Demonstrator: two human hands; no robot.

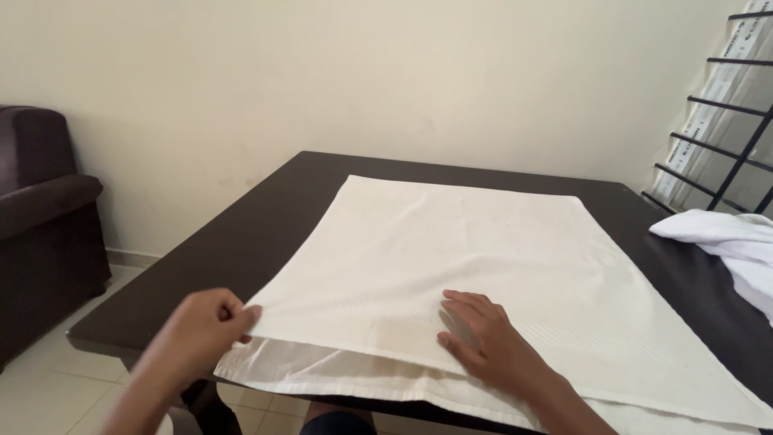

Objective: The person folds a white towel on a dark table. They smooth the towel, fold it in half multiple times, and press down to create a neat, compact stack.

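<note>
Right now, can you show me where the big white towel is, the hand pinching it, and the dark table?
White towel (451,242), head view, middle of its flat top layer.
Left hand (205,326), head view, back of the hand pinching the towel's corner.
Dark table (266,221), head view, bare top left of the towel.

Towel (451,258): white woven cloth, matt, soft, faint ribbed band near front hem. Table (266,217): dark wood look, smooth, slight sheen. Heap (725,242) at right: white cloth, matt, crumpled. Sofa (40,217): dark, leather-like, dull gloss. Wall (386,72): cream paint, matt. Floor (64,387): pale tile, smooth, light shine. Rack (725,121): black metal bars, matt.
</note>
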